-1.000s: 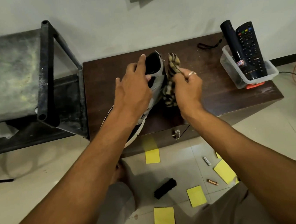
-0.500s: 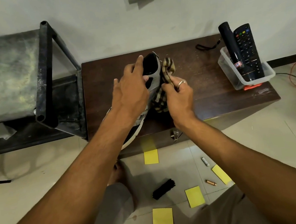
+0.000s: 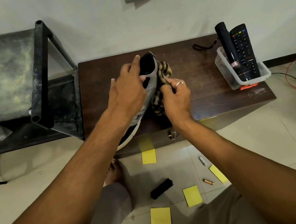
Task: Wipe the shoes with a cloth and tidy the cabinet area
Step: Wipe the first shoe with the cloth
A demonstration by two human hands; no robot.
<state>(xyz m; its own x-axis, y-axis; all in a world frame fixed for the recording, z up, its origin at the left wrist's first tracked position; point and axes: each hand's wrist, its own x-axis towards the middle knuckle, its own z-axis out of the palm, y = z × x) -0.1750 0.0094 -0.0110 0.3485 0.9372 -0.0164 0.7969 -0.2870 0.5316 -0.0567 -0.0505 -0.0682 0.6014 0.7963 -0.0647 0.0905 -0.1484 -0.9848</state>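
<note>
A grey and black sneaker lies tilted on the dark brown cabinet top, its toe hanging past the front edge. My left hand grips the shoe near its opening, with the index finger along the collar. My right hand pinches a striped tan and dark cloth and presses it against the shoe's right side.
A clear plastic tub at the cabinet's right end holds a flashlight and a remote. A dark metal rack stands to the left. On the floor lie yellow sticky notes, a black brush and two batteries.
My right hand has slid the cloth down the shoe's side toward me and closer to the shoe. My left hand keeps its grip on the shoe.
</note>
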